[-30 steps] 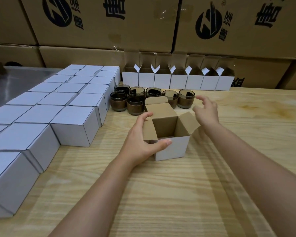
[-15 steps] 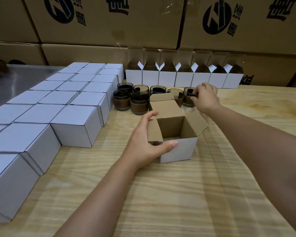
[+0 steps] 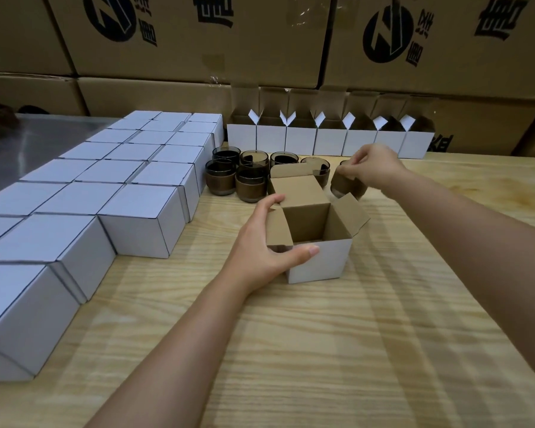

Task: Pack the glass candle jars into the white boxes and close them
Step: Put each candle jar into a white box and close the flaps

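The right grip (image 3: 372, 166) pinches the rim of one glass candle jar (image 3: 348, 186) with curled fingers. This jar is tilted and a little blurred, just beyond the right flap of the open white box (image 3: 318, 261). The left grip (image 3: 266, 245) holds this box at its left side, the thumb on the front wall and the fingers on the left flap. The box stands near the middle of the surface (image 3: 322, 350), which is light wood with clear grain. The inside of the box is brown.

Behind the box, toward the far edge, six more jars (image 3: 250, 183) stand close together. Along the far edge is a row of open boxes (image 3: 329, 142) with their lids up. Closed white boxes (image 3: 142, 223) fill the left edge in rows.

Big brown cartons (image 3: 198, 41) make a wall behind the surface. They carry a round black logo and black Chinese characters. At the far left corner lies a grey metal sheet (image 3: 44, 134).
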A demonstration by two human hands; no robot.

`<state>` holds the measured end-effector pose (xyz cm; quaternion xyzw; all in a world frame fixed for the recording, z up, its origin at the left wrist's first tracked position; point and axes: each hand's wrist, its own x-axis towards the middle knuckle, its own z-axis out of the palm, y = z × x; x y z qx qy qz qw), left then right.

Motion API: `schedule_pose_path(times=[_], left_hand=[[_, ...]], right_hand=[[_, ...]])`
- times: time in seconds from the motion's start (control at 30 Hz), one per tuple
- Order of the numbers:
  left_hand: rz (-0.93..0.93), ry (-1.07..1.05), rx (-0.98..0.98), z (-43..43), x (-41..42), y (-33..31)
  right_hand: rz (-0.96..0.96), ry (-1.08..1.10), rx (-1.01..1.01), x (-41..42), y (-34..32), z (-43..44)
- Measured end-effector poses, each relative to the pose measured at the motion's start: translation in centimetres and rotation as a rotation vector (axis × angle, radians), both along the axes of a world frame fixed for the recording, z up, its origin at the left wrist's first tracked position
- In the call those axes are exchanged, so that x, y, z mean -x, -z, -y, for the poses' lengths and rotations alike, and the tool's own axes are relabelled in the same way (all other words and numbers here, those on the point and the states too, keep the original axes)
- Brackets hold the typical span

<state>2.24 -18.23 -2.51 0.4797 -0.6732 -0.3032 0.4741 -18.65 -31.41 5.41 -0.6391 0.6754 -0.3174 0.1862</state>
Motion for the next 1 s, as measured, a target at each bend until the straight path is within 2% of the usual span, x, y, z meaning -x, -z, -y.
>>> schedule_pose_path(times=[0.07,0.2,0.33,0.5,0.7,0.83,1.0], left_hand=[[0.000,-0.001,0.002,0.0,0.0,0.0],[-0.004,0.004,-0.009,0.0,0.0,-0.1],[-0.007,0.009,-0.007,0.0,0.0,-0.1],[0.002,0.013,-0.021,0.0,-0.1,-0.2],[-0.002,0.009,-0.007,0.0,-0.1,-0.2],[-0.051,0.043,0.025,0.2,0.1,0.1],[-0.043,0.036,0.036,0.3,0.1,0.2]], right_hand=[[0.051,-0.006,0.032,0.2,-2.2,-1.1],[0.016,-0.083,0.095,-0.4,-6.6,-4.5],[-0.020,-0.212,0.068,-2.8,-8.2,-8.5],[-0.164,-0.291,-0.006,-5.4,-6.6,-11.2],[-0.250,-0.252,-0.040,-6.4,-3.4,-12.2],[-0.373,-0.255,-0.060,-7.1,-2.3,-12.4],[-0.398,-0.236,-0.156,-7.4,-2.5,-12.1]])
